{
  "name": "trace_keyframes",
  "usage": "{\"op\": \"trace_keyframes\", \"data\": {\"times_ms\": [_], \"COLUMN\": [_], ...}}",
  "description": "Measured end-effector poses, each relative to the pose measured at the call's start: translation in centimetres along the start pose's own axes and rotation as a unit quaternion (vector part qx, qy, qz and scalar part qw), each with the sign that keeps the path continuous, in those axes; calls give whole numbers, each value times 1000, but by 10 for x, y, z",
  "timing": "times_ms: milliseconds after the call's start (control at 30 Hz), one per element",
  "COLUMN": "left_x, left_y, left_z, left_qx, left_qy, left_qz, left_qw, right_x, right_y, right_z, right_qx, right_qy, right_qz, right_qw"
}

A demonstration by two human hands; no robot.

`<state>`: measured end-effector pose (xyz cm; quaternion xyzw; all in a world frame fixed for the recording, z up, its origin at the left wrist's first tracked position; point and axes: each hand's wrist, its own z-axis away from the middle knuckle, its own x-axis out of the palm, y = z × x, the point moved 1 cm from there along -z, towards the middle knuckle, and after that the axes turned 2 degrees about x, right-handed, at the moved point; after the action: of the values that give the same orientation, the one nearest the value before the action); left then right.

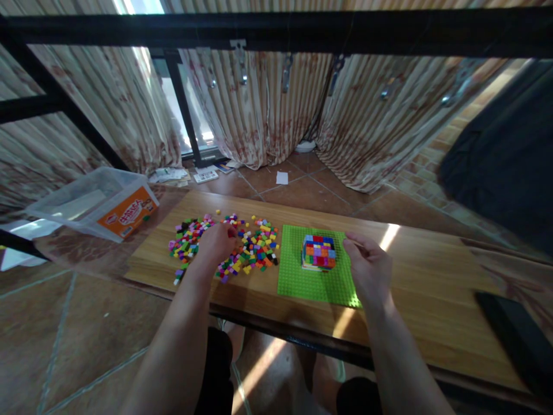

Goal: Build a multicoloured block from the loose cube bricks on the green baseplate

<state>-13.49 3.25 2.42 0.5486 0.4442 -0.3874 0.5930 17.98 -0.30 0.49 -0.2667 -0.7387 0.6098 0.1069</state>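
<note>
Bricks (pixel 254 248) lie loose around the curled left hand (pixel 218 242), while the right hand (pixel 370 262), also curled, is near the multicoloured block (pixel 318 252) on the green baseplate (pixel 302 288); whether either pinches anything I cannot tell, but picking singly and steadying the baseplate should help.

We see a bright green baseplate (pixel 291 282), a stack (pixel 318 253) in red, blue, orange and lilac, multicoloured bricks (pixel 261 249), a brown wood-grained tabletop (pixel 432 288), an orange label (pixel 128 213), and beige striped curtains (pixel 259 109) with reddish blotches.
</note>
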Motion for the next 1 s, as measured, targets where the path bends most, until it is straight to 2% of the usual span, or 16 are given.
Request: {"op": "trace_keyframes", "data": {"times_ms": [133, 233, 300, 400, 467, 533, 600, 733, 900, 1000], "left_x": [1, 4, 8, 16, 22, 26, 31, 39, 46, 48], "left_y": [-3, 5, 17, 44, 63, 81, 96, 118, 131, 134], "left_z": [-3, -3, -1, 8, 16, 25, 32, 37, 40, 42], "left_qx": [8, 49, 79, 100, 107, 116, 115, 141, 219, 258], "left_qy": [40, 42, 9, -67, -95, -113, -123, -112, -52, -34], "left_qz": [125, 277, 384, 526, 588, 625, 646, 647, 597, 568], "left_qw": [991, 959, 920, 842, 796, 764, 745, 740, 770, 781], "right_x": [1, 2, 3, 4, 4, 4, 4, 4, 0, -3], "right_y": [2, 5, 5, 3, 0, -3, -6, -14, -17, -15], "right_z": [0, 0, 1, 1, 2, 2, 3, 6, 10, 12], "right_qx": [15, 19, 20, 19, 14, 7, 3, 7, 11, 7], "right_qy": [6, 1, -4, -5, -3, -3, -6, -51, -155, -219], "right_qz": [-9, -16, -14, -10, -10, -10, -18, -49, -90, -102], "right_qw": [1000, 1000, 1000, 1000, 1000, 1000, 1000, 997, 984, 970]}}
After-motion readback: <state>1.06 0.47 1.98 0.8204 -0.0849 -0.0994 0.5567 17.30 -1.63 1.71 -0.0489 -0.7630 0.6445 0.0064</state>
